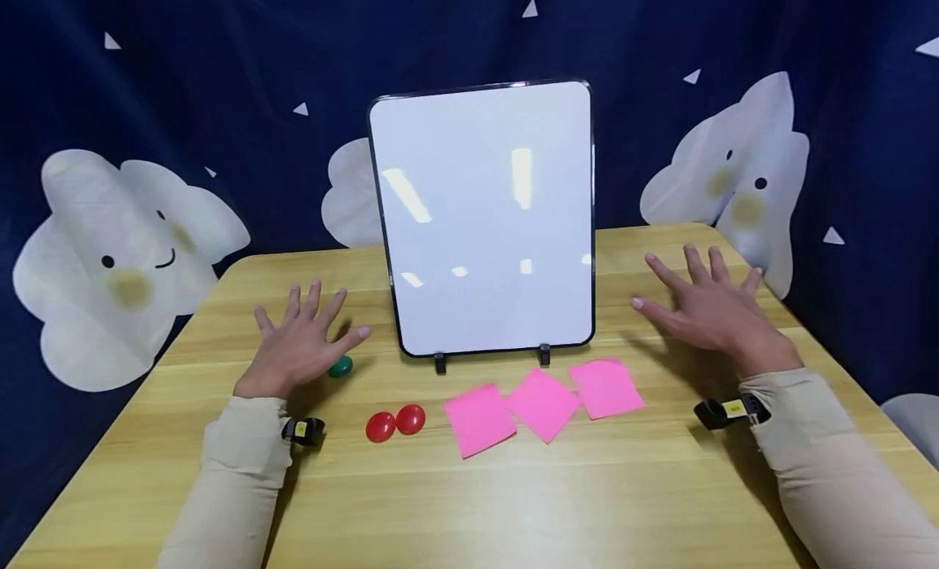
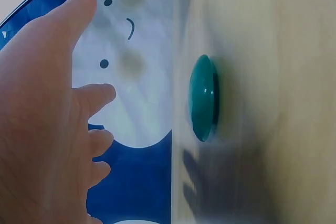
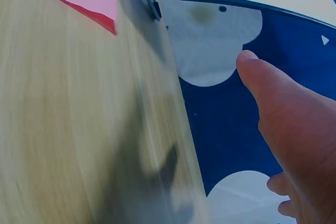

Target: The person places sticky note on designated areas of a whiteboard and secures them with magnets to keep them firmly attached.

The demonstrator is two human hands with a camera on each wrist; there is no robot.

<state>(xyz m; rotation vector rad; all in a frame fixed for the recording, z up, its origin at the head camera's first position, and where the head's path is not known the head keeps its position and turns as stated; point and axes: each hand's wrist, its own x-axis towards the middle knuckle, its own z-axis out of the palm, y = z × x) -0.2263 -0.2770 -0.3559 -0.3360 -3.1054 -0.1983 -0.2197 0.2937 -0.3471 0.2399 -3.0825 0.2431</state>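
My left hand (image 1: 293,349) is held over the left side of the table with its fingers spread, holding nothing. Close by its thumb lies a round green magnet (image 2: 203,98), partly covered by the hand in the head view. On the right side, my right hand (image 1: 711,312) hovers with fingers spread and casts a shadow on the wood. Between the hands a whiteboard (image 1: 487,218) with a black frame stands upright on small black feet. In front of it lie two red round magnets (image 1: 381,427) side by side and three pink sticky notes (image 1: 480,419) in a row.
The wooden table (image 1: 557,504) reaches back to a dark blue curtain (image 1: 242,55) printed with white clouds and triangles. A small black device with a yellow label (image 1: 302,431) sits on each wrist. Ceiling lights reflect in the whiteboard.
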